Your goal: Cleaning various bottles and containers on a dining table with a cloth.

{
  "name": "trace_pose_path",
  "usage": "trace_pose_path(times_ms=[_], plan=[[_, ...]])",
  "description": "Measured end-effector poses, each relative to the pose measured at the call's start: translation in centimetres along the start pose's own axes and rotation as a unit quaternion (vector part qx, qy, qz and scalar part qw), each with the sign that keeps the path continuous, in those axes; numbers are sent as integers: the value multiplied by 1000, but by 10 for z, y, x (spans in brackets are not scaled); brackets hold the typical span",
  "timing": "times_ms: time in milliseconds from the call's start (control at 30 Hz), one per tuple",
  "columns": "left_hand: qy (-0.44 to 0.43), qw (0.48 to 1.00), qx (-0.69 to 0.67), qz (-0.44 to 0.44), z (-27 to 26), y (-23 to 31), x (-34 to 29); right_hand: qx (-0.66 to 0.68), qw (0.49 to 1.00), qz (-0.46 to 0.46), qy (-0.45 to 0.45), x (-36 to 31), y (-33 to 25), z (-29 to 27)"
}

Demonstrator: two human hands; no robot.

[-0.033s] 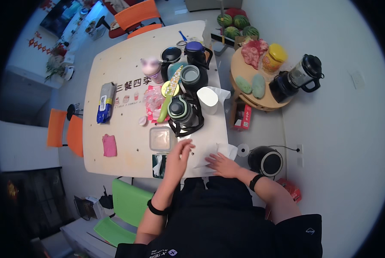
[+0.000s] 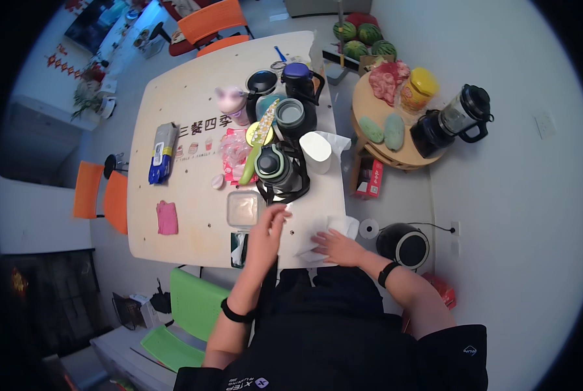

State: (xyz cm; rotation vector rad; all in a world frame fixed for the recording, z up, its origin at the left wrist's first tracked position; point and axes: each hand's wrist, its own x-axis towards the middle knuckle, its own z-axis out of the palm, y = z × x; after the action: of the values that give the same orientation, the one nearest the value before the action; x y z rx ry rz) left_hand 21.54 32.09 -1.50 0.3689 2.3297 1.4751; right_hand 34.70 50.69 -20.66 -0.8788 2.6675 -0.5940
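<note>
My right hand lies flat with fingers spread on a thin white sheet, perhaps paper towel, at the table's near right corner. The sheet looks crumpled under the palm. My left hand is raised over the table with fingers loosely bent and apart, and nothing shows in it. Beside it sit a square clear container with a pale inside and, nearer me, a dark green tissue pack. A grey-and-black bottle with a strap stands just beyond.
Beyond stand a white cup, a green-handled knife with a patterned blade, a pink plastic bag and a purple-lidded jug. Left are a wipes pack and a pink cloth. A blender tops the round side table.
The white sheet under my right hand looks more bunched and covers less of the table's near edge. My left hand's fingers have shifted slightly. The whole view has moved a little.
</note>
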Motion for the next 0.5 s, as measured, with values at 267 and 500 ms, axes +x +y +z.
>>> trace_pose_path(times_ms=[267, 500], plan=[[247, 905, 309, 156, 9, 6, 95, -72, 969, 169, 165, 42, 69, -43], [252, 929, 258, 89, 33, -10, 116, -24, 995, -25, 95, -9, 38, -14]])
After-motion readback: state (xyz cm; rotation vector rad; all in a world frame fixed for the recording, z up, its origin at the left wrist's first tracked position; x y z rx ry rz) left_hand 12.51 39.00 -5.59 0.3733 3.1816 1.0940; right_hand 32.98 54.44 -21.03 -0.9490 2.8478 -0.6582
